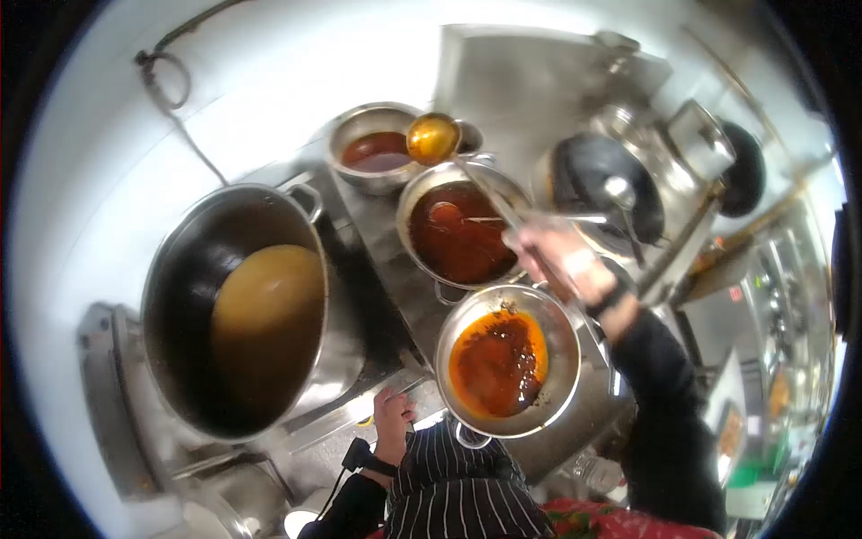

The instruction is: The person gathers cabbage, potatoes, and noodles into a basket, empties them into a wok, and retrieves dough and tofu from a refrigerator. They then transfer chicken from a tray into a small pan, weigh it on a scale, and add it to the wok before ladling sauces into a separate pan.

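Note:
My right hand [566,260] is closed around the long handle of a ladle [433,139]. Golden, oily liquid fills the ladle's bowl, which is raised between a steel bowl of dark red liquid [375,110] and a pot of dark red oil [409,193]. A second utensil [539,218] lies across that pot, its round end in the oil. Closest to me, below my right forearm, stands a steel pan [564,395] holding orange-red oil with dark bits. My left hand [392,418] rests at the counter's front edge with its fingers loosely extended, holding nothing visible.
A very large pot [184,269] with brownish liquid stands at the left. Dark pans [575,175] and steel pots [700,139] crowd the right back. A steel shelf [745,359] with containers runs along the far right. A hose [184,117] hangs on the wall.

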Motion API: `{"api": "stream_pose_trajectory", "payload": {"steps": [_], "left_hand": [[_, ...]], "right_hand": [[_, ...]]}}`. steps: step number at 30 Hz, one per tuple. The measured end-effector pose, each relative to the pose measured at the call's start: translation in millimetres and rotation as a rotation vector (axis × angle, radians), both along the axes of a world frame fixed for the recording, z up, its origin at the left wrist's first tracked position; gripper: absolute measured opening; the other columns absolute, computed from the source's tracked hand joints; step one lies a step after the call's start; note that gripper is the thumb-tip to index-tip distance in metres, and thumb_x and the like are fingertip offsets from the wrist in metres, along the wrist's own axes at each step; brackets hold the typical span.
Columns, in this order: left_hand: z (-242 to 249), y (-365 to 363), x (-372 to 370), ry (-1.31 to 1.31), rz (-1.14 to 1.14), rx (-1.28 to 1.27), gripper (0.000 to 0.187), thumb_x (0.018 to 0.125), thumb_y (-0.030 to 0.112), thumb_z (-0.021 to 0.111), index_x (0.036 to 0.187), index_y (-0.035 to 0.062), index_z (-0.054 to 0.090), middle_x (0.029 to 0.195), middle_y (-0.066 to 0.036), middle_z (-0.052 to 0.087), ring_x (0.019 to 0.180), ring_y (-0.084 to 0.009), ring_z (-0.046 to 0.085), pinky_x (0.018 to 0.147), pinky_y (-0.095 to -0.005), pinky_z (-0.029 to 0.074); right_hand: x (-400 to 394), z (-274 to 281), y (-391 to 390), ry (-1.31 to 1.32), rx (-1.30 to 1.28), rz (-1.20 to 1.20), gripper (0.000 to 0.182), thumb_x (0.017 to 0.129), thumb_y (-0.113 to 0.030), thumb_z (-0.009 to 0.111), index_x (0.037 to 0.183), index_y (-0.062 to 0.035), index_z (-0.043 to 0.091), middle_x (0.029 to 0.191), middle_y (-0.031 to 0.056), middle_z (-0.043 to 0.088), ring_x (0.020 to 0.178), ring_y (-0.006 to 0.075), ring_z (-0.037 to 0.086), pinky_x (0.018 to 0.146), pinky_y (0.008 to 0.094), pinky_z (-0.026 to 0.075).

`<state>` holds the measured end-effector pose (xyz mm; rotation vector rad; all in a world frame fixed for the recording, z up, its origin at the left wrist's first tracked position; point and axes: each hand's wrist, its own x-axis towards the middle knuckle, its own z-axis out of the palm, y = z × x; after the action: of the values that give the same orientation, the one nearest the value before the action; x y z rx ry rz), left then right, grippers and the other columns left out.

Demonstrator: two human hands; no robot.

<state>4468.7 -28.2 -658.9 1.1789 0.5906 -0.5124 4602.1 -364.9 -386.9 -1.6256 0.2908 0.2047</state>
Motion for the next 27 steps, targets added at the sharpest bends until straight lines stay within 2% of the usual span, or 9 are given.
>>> {"api": "stream_pose_trajectory", "payload": {"steps": [7, 13, 15, 17, 19, 21, 23, 25, 27], "left_hand": [[-36.0, 73.2, -71.0, -0.036, 0.279, 0.135, 0.053, 0.09, 0.015, 0.058, 0.136, 0.0055, 0.034, 0.111, -0.014, 0.053, 0.086, -0.0232, 0.062, 0.068, -0.034, 0.052], [-101.4, 136.6, -165.4, 0.072, 0.335, 0.243, 0.05, 0.089, 0.014, 0.055, 0.134, 0.007, 0.034, 0.109, -0.013, 0.051, 0.087, -0.0251, 0.061, 0.065, -0.0347, 0.051], [-85.7, 132.7, -168.7, 0.287, 0.479, 0.128, 0.05, 0.089, 0.013, 0.054, 0.134, 0.006, 0.033, 0.108, -0.012, 0.05, 0.082, -0.0233, 0.059, 0.062, -0.0333, 0.05], [-114.0, 145.0, -206.3, -0.39, 0.068, 0.679, 0.023, 0.093, 0.015, 0.054, 0.113, 0.0038, 0.059, 0.105, -0.014, 0.058, 0.096, -0.0334, 0.06, 0.079, -0.0382, 0.051], [-75.9, 139.6, -190.9, 0.099, 0.377, 0.173, 0.041, 0.094, 0.009, 0.054, 0.133, 0.0036, 0.045, 0.125, -0.018, 0.051, 0.106, -0.0369, 0.059, 0.086, -0.0397, 0.052], [-91.5, 162.2, -198.0, 0.157, 0.454, 0.056, 0.043, 0.095, 0.01, 0.054, 0.136, 0.0042, 0.042, 0.128, -0.018, 0.051, 0.11, -0.0359, 0.058, 0.087, -0.0427, 0.052], [-90.5, 171.2, -203.7, 0.203, 0.343, 0.23, 0.043, 0.095, 0.011, 0.054, 0.136, 0.0018, 0.041, 0.128, -0.018, 0.05, 0.111, -0.0348, 0.057, 0.088, -0.0433, 0.053], [-84.6, 173.3, -212.4, 0.106, 0.197, 0.368, 0.047, 0.093, 0.01, 0.057, 0.135, -0.0016, 0.04, 0.124, -0.017, 0.051, 0.114, -0.0328, 0.056, 0.088, -0.0414, 0.054], [-50.8, 155.8, -184.5, 0.311, 0.514, 0.178, 0.05, 0.088, 0.0, 0.061, 0.133, -0.0053, 0.041, 0.124, -0.017, 0.048, 0.113, -0.0314, 0.056, 0.088, -0.0384, 0.055]], "right_hand": [[177.2, -61.4, 31.2, -0.235, -0.134, 0.209, 0.018, 0.088, -0.011, 0.06, 0.074, -0.0015, 0.063, 0.061, 0.0073, 0.058, 0.047, 0.017, 0.054, 0.041, 0.03, 0.042], [197.5, -52.9, 63.0, 0.067, 0.377, -0.159, 0.017, 0.093, -0.017, 0.056, 0.085, -0.0041, 0.063, 0.072, 0.0109, 0.061, 0.054, 0.0186, 0.057, 0.047, 0.0308, 0.045], [220.5, -137.5, 15.2, -0.001, 0.365, -0.094, 0.016, 0.094, -0.019, 0.055, 0.091, -0.0052, 0.063, 0.075, 0.0113, 0.062, 0.058, 0.0208, 0.061, 0.048, 0.0343, 0.048], [240.9, -208.8, -26.1, -0.963, -0.928, -0.02, 0.022, 0.097, -0.024, 0.051, 0.108, -0.0082, 0.063, 0.076, 0.0082, 0.065, 0.058, 0.0191, 0.059, 0.048, 0.0304, 0.048], [233.0, -143.2, -11.8, 0.155, 0.069, -0.662, 0.023, 0.098, -0.022, 0.048, 0.111, -0.0076, 0.061, 0.077, 0.0075, 0.065, 0.062, 0.0187, 0.06, 0.054, 0.0317, 0.05], [285.5, -258.6, -107.0, -0.543, -1.127, -0.288, 0.025, 0.098, -0.025, 0.05, 0.103, -0.0047, 0.063, 0.078, 0.0079, 0.065, 0.063, 0.0174, 0.06, 0.058, 0.0323, 0.05], [268.0, -183.3, -77.7, -0.134, 0.104, -0.567, 0.022, 0.099, -0.022, 0.052, 0.109, -0.0032, 0.06, 0.084, 0.0118, 0.065, 0.072, 0.0203, 0.063, 0.063, 0.0319, 0.054], [273.8, -185.7, -82.9, -0.284, 0.119, -0.504, 0.027, 0.1, -0.022, 0.053, 0.11, 0.0022, 0.06, 0.084, 0.0112, 0.065, 0.07, 0.0181, 0.062, 0.061, 0.0294, 0.054], [262.5, -160.1, -67.4, -0.267, 0.008, -0.498, 0.028, 0.099, -0.021, 0.054, 0.111, 0.0035, 0.06, 0.085, 0.0115, 0.066, 0.072, 0.0165, 0.063, 0.062, 0.0283, 0.054]]}}
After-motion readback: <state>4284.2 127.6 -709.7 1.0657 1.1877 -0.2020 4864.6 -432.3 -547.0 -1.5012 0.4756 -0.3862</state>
